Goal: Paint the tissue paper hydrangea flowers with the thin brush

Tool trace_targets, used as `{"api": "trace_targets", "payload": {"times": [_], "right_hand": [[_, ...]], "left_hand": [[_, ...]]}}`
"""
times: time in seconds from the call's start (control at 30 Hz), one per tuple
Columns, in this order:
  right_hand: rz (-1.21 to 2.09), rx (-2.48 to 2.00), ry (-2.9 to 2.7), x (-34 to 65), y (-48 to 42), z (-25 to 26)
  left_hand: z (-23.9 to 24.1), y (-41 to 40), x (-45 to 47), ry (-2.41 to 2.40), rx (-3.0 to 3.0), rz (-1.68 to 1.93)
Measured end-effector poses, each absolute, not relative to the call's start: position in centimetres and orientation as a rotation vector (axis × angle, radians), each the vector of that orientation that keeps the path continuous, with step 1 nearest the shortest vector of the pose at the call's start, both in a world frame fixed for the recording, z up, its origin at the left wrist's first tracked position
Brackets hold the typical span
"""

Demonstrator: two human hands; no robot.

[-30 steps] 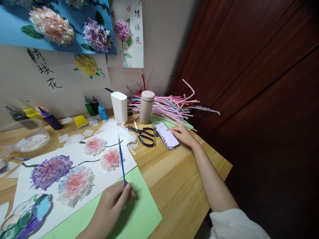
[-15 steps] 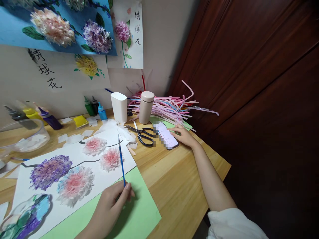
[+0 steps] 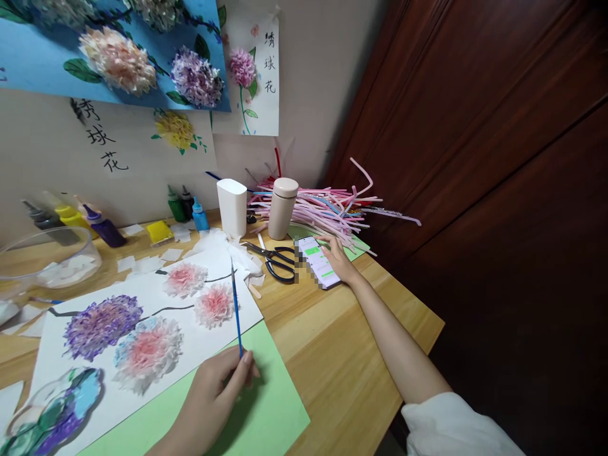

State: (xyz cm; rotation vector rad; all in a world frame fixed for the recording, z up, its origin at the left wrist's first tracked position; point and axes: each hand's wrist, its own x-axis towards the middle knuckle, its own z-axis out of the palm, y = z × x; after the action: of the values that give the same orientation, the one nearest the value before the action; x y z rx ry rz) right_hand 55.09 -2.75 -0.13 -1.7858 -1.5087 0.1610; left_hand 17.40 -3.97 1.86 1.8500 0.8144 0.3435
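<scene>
Left hand (image 3: 216,392) pinches the paintbrush (image 3: 237,310), tip toward twelve; flowered sheet (image 3: 190,334) at ten o'clock; right hand (image 3: 337,259), half open, sits at the phone (image 3: 319,263) toward two; phone use seems the step; brushwork would call for steering the tip.

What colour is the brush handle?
The brush handle is blue, seen best in the head view.

The yellow-flower poster (image 3: 142,149) and pink-flower poster (image 3: 261,104) read 绣球花; the phone's screen (image 3: 316,259) is illegible.
</scene>
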Motion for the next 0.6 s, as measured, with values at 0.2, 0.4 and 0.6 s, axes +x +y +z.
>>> {"api": "trace_targets", "payload": {"times": [0.2, 0.4, 0.6], "right_hand": [[0.237, -1.763, -1.462, 55.34, -2.75, -0.34], [0.268, -1.729, -1.439, 55.31, -2.85, -0.19], [0.307, -1.697, -1.421, 55.26, -2.97, -0.05]], "left_hand": [[1.85, -3.94, 17.42, 0.815, 1.862, 0.350], [1.81, -4.00, 17.34, 0.807, 1.870, 0.348], [1.97, -3.94, 17.47, 0.807, 1.878, 0.355]]}}
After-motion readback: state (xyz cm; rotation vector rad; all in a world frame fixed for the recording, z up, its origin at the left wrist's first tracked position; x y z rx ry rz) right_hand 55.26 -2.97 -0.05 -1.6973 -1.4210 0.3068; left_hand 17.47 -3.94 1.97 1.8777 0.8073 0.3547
